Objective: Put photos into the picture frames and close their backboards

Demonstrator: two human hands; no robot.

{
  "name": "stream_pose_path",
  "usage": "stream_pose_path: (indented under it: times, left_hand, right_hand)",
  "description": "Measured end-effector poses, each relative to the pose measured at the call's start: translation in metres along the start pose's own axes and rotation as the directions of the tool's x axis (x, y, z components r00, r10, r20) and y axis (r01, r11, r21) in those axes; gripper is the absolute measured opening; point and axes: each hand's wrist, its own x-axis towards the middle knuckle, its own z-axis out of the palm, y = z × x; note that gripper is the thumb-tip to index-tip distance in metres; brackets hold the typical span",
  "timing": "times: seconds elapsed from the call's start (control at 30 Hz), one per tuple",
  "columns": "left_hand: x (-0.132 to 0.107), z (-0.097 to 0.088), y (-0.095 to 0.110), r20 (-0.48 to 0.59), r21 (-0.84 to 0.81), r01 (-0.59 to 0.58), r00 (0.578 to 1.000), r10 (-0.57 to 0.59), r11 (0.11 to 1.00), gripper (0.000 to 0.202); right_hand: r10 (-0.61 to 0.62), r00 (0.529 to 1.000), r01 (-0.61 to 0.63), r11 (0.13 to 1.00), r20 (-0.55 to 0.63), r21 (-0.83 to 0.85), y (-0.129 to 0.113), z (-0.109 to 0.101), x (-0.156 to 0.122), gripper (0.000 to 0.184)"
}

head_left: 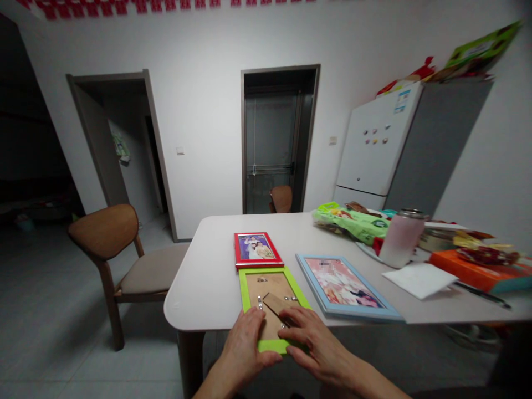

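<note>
A green photo frame (pixel 296 286) lies back side up at the table's near edge, its brown backing board and small metal clips showing. My left hand (pixel 245 341) grips its near left corner, thumb along the front edge and fingers on the back. On the near right side is my right hand (pixel 310 338), with bent fingers on the backing by the stand flap (pixel 275 305) and a clip; the thumb is at the frame's edge. Touching the far end is a red photo frame (pixel 279 262), picture up. To the right lies a light-blue photo frame (pixel 310 277), also picture up.
On the white table (pixel 203 266), a pink bottle (pixel 402 238), a green food bag (pixel 353 223), a white paper (pixel 419 280), a black pen (pixel 484 295) and an orange box (pixel 477 269) sit to the right. A chair (pixel 108 233) stands left; a fridge (pixel 374 144) stands behind.
</note>
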Motion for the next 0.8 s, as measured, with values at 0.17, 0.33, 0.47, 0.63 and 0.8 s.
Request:
stream_pose_path:
  times: [0.17, 0.33, 0.47, 0.63, 0.8]
  left_hand:
    - [0.0, 0.002, -0.003, -0.102, -0.074, -0.072, 0.993, 0.064, 0.995, 0.067]
    - [-0.001, 0.0, -0.002, -0.135, -0.151, -0.126, 0.985, 0.106, 0.98, 0.051]
    - [-0.002, -0.001, -0.005, -0.165, -0.198, -0.173, 0.976, 0.141, 0.965, 0.046]
    - [-0.004, -0.004, -0.007, -0.171, -0.244, -0.184, 0.975, 0.144, 0.952, 0.045]
    - [-0.005, -0.003, -0.01, -0.164, -0.229, -0.151, 0.98, 0.114, 0.962, 0.042]
  right_hand:
    - [0.09, 0.992, -0.089, 0.996, -0.085, 0.024, 0.009, 0.015, 0.032, 0.033]
    - [0.128, 0.991, -0.129, 0.991, -0.026, -0.043, 0.001, 0.025, 0.062, 0.026]
    - [0.121, 0.993, -0.121, 0.992, 0.011, -0.025, -0.01, 0.022, 0.066, 0.029]
    - [0.073, 0.995, -0.074, 0.997, 0.065, 0.006, -0.019, 0.019, 0.068, 0.027]
    - [0.026, 0.994, -0.031, 0.999, 0.106, 0.041, -0.023, 0.019, 0.069, 0.024]
